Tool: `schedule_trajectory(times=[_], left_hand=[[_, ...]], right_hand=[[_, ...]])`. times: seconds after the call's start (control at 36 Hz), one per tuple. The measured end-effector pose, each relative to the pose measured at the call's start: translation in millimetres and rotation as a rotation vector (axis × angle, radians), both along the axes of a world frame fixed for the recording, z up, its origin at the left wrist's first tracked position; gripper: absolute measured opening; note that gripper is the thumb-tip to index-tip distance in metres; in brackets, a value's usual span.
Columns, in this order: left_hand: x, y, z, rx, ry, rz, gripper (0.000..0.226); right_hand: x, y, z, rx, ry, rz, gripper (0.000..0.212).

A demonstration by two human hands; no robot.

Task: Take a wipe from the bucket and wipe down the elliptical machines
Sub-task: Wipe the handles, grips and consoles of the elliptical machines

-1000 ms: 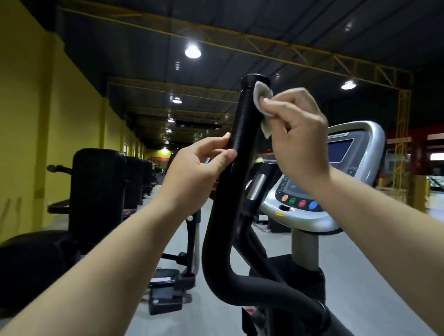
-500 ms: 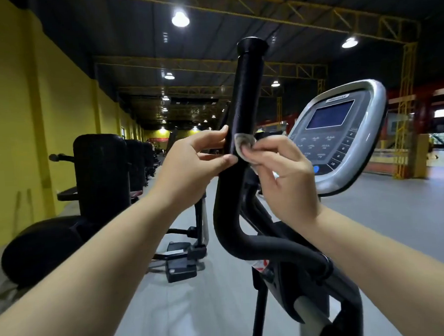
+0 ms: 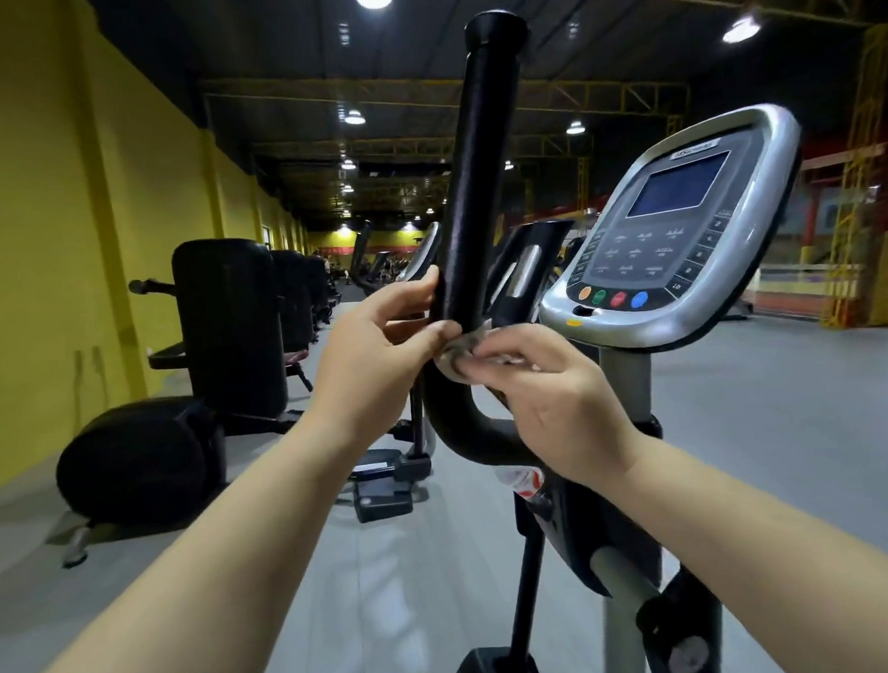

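At the centre of the frame the elliptical's upright black handlebar (image 3: 475, 180) is gripped by the left hand (image 3: 376, 360), thumb in front. Just below, a crumpled white wipe (image 3: 456, 359) is pinched against the bar by the right hand (image 3: 553, 397). A silver console (image 3: 766, 247) with four coloured buttons is seen at the right; black machines (image 3: 230, 327) are lined along the yellow wall (image 3: 39, 203) at the left

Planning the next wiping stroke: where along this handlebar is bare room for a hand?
Bare: the handlebar from the left hand up to its end cap. Crowded: where left hand, wipe and right hand meet, by the console.
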State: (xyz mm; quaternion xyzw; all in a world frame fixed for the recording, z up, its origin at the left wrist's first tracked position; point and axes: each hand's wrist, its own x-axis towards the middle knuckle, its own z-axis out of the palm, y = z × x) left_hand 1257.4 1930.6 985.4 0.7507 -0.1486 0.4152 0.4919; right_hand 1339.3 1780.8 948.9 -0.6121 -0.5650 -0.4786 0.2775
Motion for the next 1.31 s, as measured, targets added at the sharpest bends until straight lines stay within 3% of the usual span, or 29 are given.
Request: schedule_trajectory(times=[0.06, 0.11, 0.19, 0.25, 0.33, 0.39, 0.47, 0.56, 0.67, 0.83, 0.97, 1.08, 1.19, 1.31], left_hand=[[-1.1, -2.4, -0.8, 0.003, -0.005, 0.028, 0.042], [-2.3, -4.7, -1.6, 0.003, -0.005, 0.064, 0.042], [-2.9, -8.3, -5.2, -0.013, 0.008, 0.148, 0.039], [-2.8, -11.6, -7.2, -0.023, 0.009, 0.199, 0.035], [-3.6, -18.6, -5.4, -0.009, 0.000, 0.275, 0.031], [-3.0, -22.1, -2.1, 0.001, 0.004, 0.330, 0.025], [-1.4, -27.7, 5.1, -0.013, 0.034, 0.391, 0.015], [-1.4, -32.4, 15.6, -0.025, 0.057, 0.457, 0.006], [-3.3, -39.8, 39.7, -0.009, 0.035, 0.502, 0.011], [-2.8, -50.6, 84.2, 0.083, 0.002, 0.586, 0.031], [4.7, -50.2, 91.2, 0.130, -0.026, 0.603, 0.022], [7.8, -42.7, 82.3, 0.127, -0.053, 0.625, 0.021], [11.2, -41.7, 76.8, 0.142, -0.086, 0.658, 0.017], [11.1, -42.5, 75.0, 0.184, -0.100, 0.684, 0.020]], right_hand=[[4.0, 3.7, 0.2, 0.025, 0.051, 0.088, 0.034], [10.1, 3.9, -11.4, -0.076, 0.155, 0.089, 0.020], [17.3, -0.3, -33.2, -0.182, 0.279, 0.152, 0.038], [28.7, -8.8, -37.3, -0.280, 0.354, 0.149, 0.036], [40.8, -20.6, -24.3, -0.349, 0.139, 0.113, 0.022], [42.0, -20.9, -6.2, -0.256, 0.127, 0.138, 0.026], [51.5, -17.9, 26.7, 0.016, 0.112, 0.216, 0.017], [63.2, -10.8, 64.7, 0.271, 0.061, 0.291, 0.022], [73.8, 2.2, 124.5, 0.502, 0.124, 0.332, 0.024], [79.9, 18.0, 182.5, 0.605, 0.214, 0.424, 0.026], [79.0, 24.7, 153.0, 0.589, 0.119, 0.506, 0.008], [76.7, 23.9, 95.8, 0.462, 0.095, 0.582, 0.004], [68.8, 24.2, 43.6, 0.324, 0.141, 0.613, 0.009], [67.8, 21.3, 55.7, 0.333, 0.217, 0.681, 0.011]])
